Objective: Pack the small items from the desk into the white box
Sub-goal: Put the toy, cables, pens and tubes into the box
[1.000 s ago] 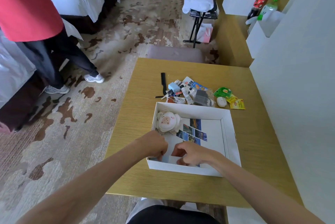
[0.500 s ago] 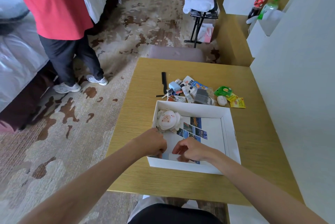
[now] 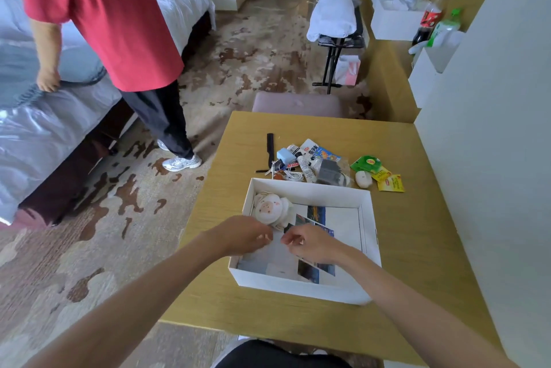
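The white box [image 3: 310, 193] lies open on the wooden desk [image 3: 417, 233]. Inside it sit a round plush with a pig face [image 3: 269, 208] at the far left and photo cards [image 3: 316, 214] flat on the bottom. My left hand [image 3: 244, 235] and my right hand [image 3: 310, 244] hover close together above the box's near left part, fingers loosely curled, with nothing visible in either. Beyond the box lies a pile of small items: a black comb [image 3: 270, 148], a blue charger [image 3: 284, 155], a white tube [image 3: 307, 168], a grey pouch [image 3: 329, 172].
A white oval object [image 3: 363, 179] and green and yellow tea bags [image 3: 390, 183] lie right of the pile. A wall [image 3: 492, 129] borders the desk's right side and a padded stool [image 3: 295, 104] its far edge. A person in a red shirt [image 3: 104, 16] stands by the bed at left.
Both my hands have lifted out of the box's near left corner and now hover above it. The person in red has stepped closer to the bed.
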Available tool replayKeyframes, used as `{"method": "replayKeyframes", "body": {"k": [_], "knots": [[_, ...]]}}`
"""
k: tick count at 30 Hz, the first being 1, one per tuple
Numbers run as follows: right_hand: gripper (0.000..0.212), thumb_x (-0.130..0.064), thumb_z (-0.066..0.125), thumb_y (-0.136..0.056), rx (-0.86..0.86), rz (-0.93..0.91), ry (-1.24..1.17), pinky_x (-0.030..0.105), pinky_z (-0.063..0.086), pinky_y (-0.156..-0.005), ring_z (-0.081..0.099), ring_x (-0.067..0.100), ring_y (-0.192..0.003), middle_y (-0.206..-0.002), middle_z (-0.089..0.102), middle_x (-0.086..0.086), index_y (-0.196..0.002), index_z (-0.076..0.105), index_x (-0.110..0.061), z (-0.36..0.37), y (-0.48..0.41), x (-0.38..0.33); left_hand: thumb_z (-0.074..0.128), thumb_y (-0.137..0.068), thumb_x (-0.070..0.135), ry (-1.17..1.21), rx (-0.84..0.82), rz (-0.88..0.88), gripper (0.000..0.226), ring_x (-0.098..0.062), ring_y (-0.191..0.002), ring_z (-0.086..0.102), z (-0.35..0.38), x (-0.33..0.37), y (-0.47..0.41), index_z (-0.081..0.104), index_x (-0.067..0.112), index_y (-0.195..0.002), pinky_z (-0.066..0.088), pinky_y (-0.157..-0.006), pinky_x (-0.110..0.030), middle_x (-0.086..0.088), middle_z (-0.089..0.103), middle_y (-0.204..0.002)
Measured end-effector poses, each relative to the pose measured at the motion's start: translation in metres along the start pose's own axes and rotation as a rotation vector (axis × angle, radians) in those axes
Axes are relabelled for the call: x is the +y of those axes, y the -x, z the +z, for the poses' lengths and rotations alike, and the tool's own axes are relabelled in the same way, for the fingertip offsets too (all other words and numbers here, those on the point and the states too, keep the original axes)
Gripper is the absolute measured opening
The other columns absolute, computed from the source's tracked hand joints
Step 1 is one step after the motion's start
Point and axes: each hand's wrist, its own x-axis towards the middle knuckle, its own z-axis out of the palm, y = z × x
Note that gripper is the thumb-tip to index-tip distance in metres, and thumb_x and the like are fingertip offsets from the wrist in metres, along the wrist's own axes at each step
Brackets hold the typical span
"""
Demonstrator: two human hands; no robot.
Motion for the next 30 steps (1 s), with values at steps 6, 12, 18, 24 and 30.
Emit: {"method": "replayKeyframes", "body": {"k": [6, 12, 18, 24, 30], "knots": [[0.015, -0.020, 0.058, -0.092, 0.306, -0.146, -0.057, 0.026, 0.050, -0.082, 0.062, 0.009, -0.092, -0.099, 0.069, -0.007, -0.102, 0.070, -0.016, -0.063, -0.009, -0.006, 0.049, -0.094, 0.024, 0.397, 0.398, -0.258, 0.023, -0.018, -0.093, 0.062, -0.033, -0.008, -0.028, 0.064, 0.026, -0.111, 0.053, -0.079, -0.034, 0.000, 0.068, -0.108], [0.018, -0.019, 0.055, -0.095, 0.432, -0.089, -0.031, 0.026, 0.049, -0.084, 0.062, 0.011, -0.097, -0.103, 0.069, -0.004, -0.108, 0.068, -0.016, -0.103, -0.042, -0.002, 0.048, -0.093, 0.016, 0.612, 0.571, -0.317, 0.022, -0.008, -0.086, 0.062, -0.058, -0.038, -0.077, 0.064, 0.021, -0.107, 0.044, -0.066, -0.014, 0.006, 0.072, -0.099], [0.022, -0.021, 0.053, -0.093, 0.406, 0.150, 0.123, 0.021, 0.038, -0.084, 0.058, 0.009, -0.096, -0.105, 0.068, -0.005, -0.110, 0.067, -0.018, -0.126, -0.095, 0.010, 0.046, -0.091, 0.020, 0.521, 0.415, -0.387, 0.024, -0.019, -0.087, 0.063, -0.057, -0.093, -0.158, 0.063, 0.026, -0.108, 0.053, -0.073, -0.032, 0.000, 0.069, -0.107], [0.020, -0.023, 0.055, -0.093, 0.272, 0.325, 0.256, 0.036, 0.051, -0.090, 0.063, 0.016, -0.099, -0.107, 0.068, -0.002, -0.111, 0.064, -0.018, -0.136, -0.148, 0.038, 0.052, -0.085, 0.001, 0.164, 0.165, -0.216, 0.050, -0.022, -0.123, 0.045, -0.049, -0.129, -0.257, 0.048, 0.023, -0.130, 0.048, -0.094, -0.041, 0.000, 0.048, -0.138], [0.017, -0.021, 0.054, -0.091, 0.309, 0.342, 0.250, 0.034, 0.052, -0.083, 0.063, 0.015, -0.097, -0.104, 0.068, -0.004, -0.104, 0.065, -0.020, -0.130, -0.174, 0.054, 0.070, -0.072, 0.000, -0.211, 0.088, -0.004, 0.062, -0.025, -0.113, 0.049, -0.034, -0.143, -0.299, 0.048, 0.018, -0.127, 0.045, -0.085, -0.038, -0.005, 0.053, -0.126]]}}
